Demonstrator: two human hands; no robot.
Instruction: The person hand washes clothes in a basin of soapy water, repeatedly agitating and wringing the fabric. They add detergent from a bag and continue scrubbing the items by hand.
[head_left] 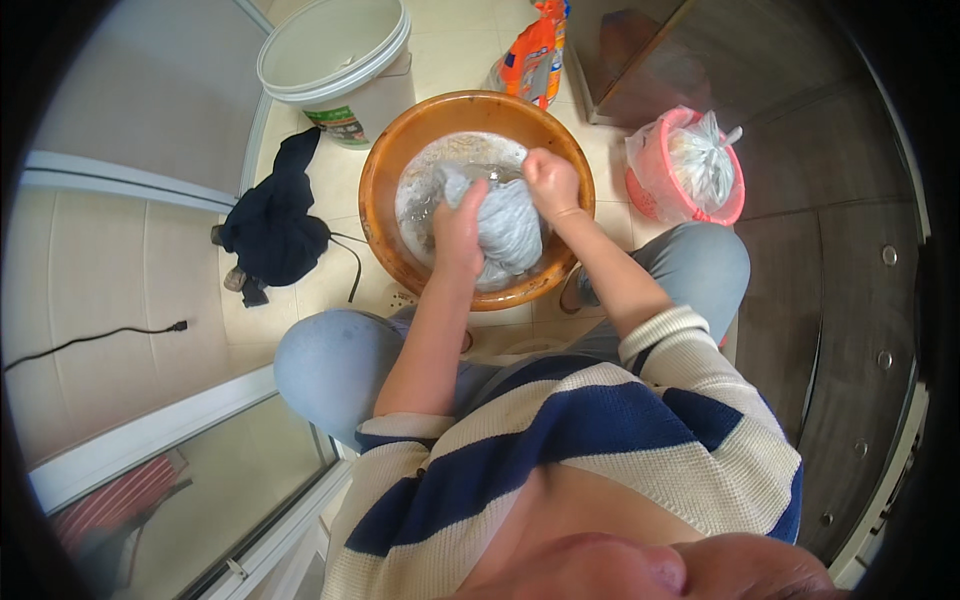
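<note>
A wet, light grey cloth [508, 228] lies bunched up in a round orange-brown basin [378, 205]. Sudsy, cloudy water [415, 178] surrounds it. My left hand [460, 228] grips the bundle from its left side, thumb on top and the other fingers mostly hidden. Beside the cloth's upper right, my right hand [552, 185] is closed in a fist over the basin's right part. Whatever the fist holds, if anything, is hidden from view.
Beyond the basin stand a white bucket [385, 95] and an orange plastic packet [530, 55]. A dark garment [275, 220] lies on the floor at left. To the right is a pink bin [650, 170] with a tied bag [700, 155], near dark cabinets [780, 270]. My knees flank the basin.
</note>
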